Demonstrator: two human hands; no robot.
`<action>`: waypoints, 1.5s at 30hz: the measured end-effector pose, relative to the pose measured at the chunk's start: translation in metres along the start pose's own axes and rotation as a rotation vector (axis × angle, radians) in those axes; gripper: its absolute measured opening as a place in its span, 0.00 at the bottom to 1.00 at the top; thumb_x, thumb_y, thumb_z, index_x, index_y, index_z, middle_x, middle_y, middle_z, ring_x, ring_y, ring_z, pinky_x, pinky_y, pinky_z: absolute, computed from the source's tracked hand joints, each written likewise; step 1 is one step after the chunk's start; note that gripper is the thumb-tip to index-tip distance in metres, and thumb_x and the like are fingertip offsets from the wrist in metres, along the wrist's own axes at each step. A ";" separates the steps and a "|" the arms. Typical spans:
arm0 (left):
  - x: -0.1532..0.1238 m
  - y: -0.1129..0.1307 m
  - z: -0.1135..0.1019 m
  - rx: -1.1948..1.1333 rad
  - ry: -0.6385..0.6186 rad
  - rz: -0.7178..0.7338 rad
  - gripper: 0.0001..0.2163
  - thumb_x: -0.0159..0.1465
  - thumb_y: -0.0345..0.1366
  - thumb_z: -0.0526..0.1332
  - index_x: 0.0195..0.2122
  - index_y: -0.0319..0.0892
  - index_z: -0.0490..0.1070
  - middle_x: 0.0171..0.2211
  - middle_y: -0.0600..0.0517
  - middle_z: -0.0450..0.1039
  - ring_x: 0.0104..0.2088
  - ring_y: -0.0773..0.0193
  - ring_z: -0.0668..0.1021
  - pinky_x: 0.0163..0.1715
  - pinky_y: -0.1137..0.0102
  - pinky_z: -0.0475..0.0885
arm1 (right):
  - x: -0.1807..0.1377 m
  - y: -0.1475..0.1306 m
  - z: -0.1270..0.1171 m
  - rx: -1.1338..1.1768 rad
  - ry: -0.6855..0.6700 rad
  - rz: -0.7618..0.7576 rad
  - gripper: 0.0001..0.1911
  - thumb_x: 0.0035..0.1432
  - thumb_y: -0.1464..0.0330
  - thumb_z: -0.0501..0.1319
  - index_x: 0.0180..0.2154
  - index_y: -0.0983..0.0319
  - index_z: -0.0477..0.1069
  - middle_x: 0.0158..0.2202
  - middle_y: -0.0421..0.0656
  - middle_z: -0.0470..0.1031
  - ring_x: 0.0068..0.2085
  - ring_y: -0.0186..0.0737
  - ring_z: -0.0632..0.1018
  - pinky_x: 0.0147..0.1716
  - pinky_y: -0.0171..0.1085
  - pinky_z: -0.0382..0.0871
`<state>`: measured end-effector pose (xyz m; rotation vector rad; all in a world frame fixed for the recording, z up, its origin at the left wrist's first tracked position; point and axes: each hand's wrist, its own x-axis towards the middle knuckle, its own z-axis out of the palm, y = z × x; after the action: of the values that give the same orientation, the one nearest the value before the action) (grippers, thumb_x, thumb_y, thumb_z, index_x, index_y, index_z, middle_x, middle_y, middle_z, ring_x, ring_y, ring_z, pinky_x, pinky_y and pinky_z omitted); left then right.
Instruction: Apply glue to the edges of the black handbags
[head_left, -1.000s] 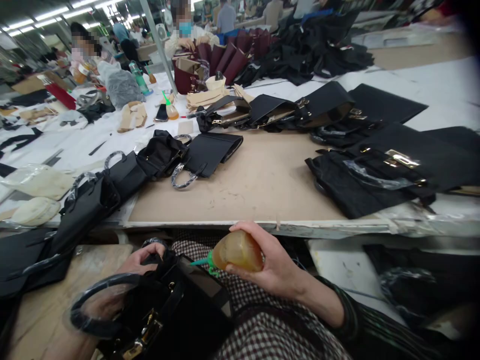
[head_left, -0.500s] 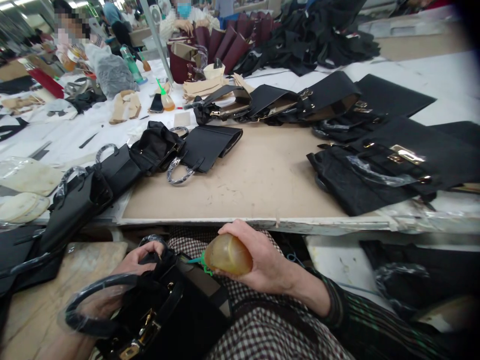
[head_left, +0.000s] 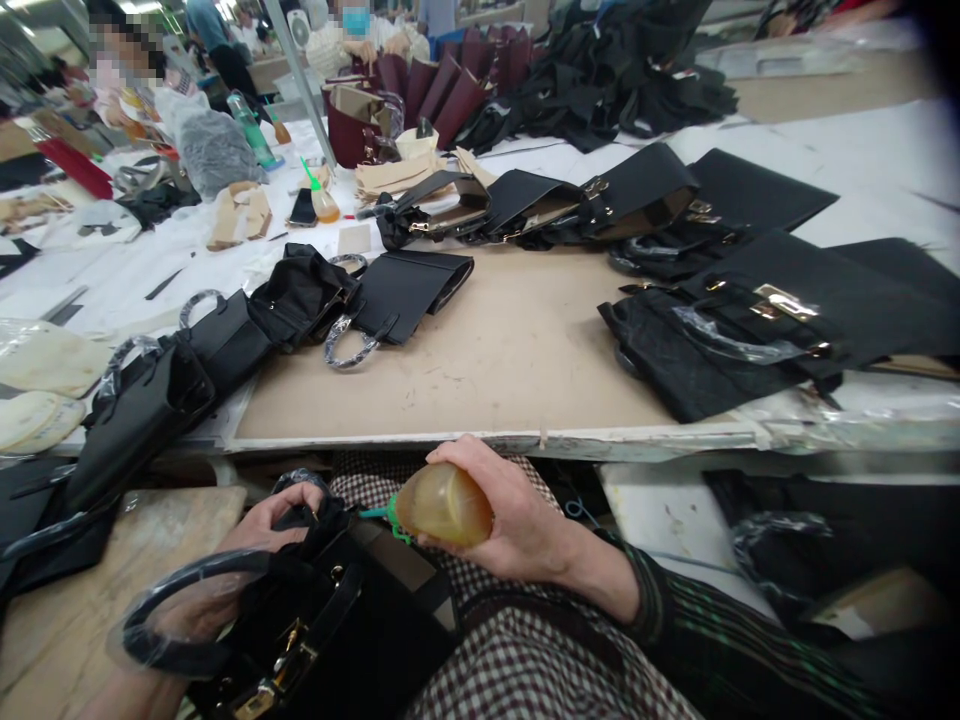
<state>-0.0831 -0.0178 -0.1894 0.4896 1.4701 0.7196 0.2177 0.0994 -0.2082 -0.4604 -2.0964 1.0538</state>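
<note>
On my lap lies a black handbag point(head_left: 375, 620) with gold hardware and a plastic-wrapped handle point(head_left: 169, 655). My left hand point(head_left: 281, 525) reaches past that handle and pinches the bag's upper edge, near the far handle. In my right hand point(head_left: 510, 510) is a glue bottle point(head_left: 446, 505), squeezed around its rounded body of amber liquid. It is tipped sideways, and its green nozzle points left at the bag's edge beside my left fingers. Whether the nozzle's tip touches the bag I cannot tell.
Black handbags point(head_left: 409, 295) line the left of the worktable point(head_left: 450, 390); more point(head_left: 750, 300) lie at its right and back. A second glue bottle point(head_left: 324, 205) stands near a phone point(head_left: 303, 207). Maroon bags point(head_left: 352, 125) and a co-worker are beyond. A board point(head_left: 157, 540) sits at my left.
The whole view has shifted slightly, so the table's things appear a little further left. Both hands keep their holds on the bag and the bottle.
</note>
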 end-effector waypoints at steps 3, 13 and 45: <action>0.000 0.000 0.000 -0.006 -0.007 0.008 0.18 0.55 0.37 0.78 0.34 0.45 0.66 0.26 0.58 0.69 0.23 0.70 0.70 0.23 0.74 0.67 | -0.001 0.000 0.000 0.006 0.014 -0.012 0.33 0.58 0.61 0.74 0.58 0.60 0.62 0.48 0.50 0.74 0.45 0.48 0.76 0.44 0.46 0.75; -0.001 -0.009 -0.007 -0.035 -0.020 0.030 0.17 0.57 0.33 0.75 0.37 0.47 0.64 0.28 0.59 0.71 0.24 0.68 0.72 0.24 0.73 0.68 | -0.009 -0.002 -0.008 -0.013 0.017 0.016 0.32 0.57 0.61 0.74 0.56 0.60 0.64 0.46 0.48 0.74 0.43 0.46 0.76 0.42 0.43 0.75; 0.000 -0.005 0.001 -0.012 -0.033 0.020 0.17 0.57 0.36 0.76 0.38 0.48 0.67 0.29 0.58 0.73 0.25 0.67 0.74 0.26 0.72 0.70 | -0.003 -0.004 -0.003 -0.042 0.015 -0.028 0.32 0.58 0.60 0.73 0.57 0.60 0.62 0.48 0.51 0.75 0.45 0.49 0.77 0.44 0.46 0.77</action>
<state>-0.0814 -0.0212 -0.1929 0.5053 1.4314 0.7322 0.2224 0.0965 -0.2050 -0.4570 -2.1092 0.9888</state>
